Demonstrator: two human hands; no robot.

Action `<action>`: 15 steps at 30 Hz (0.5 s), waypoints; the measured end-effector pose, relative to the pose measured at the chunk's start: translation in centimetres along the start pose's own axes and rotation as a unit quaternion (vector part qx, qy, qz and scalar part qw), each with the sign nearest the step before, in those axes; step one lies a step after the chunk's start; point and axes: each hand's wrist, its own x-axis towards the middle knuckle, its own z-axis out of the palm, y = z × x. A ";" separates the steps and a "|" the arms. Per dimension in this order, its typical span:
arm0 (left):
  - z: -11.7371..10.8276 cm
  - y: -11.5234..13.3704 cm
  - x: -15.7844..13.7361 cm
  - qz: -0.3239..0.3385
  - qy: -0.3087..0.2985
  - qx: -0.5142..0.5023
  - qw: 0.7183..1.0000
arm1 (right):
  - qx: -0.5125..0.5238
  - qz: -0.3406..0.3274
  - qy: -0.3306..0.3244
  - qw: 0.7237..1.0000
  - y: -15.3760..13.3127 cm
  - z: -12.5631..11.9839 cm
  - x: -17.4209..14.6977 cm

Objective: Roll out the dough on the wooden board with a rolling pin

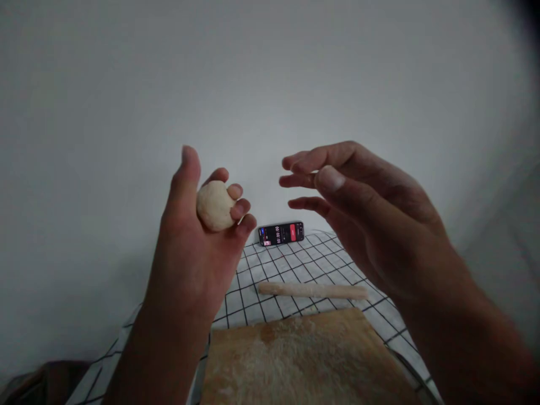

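Note:
A pale, round ball of dough (214, 206) rests in my left hand (198, 242), with the fingers curled around its right side and the thumb standing up apart from it. My right hand (371, 214) is raised at the right, its fingers bent and spread, and no object shows in it. Both hands are held in the air above a floured wooden board (295, 360). Behind the board lies a wooden rolling pin (312, 290) dusted with flour.
A phone (281, 234) showing a timer stands on its side at the back, against the white wall (270, 84). A white tablecloth with black grid lines (242, 281) covers the table. Something dark (46, 379) sits at the lower left.

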 end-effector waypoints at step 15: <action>-1.6 -0.2 -0.1 0.000 0.065 0.041 0.997 | -0.009 0.053 0.035 0.998 0.1 -0.6 0.3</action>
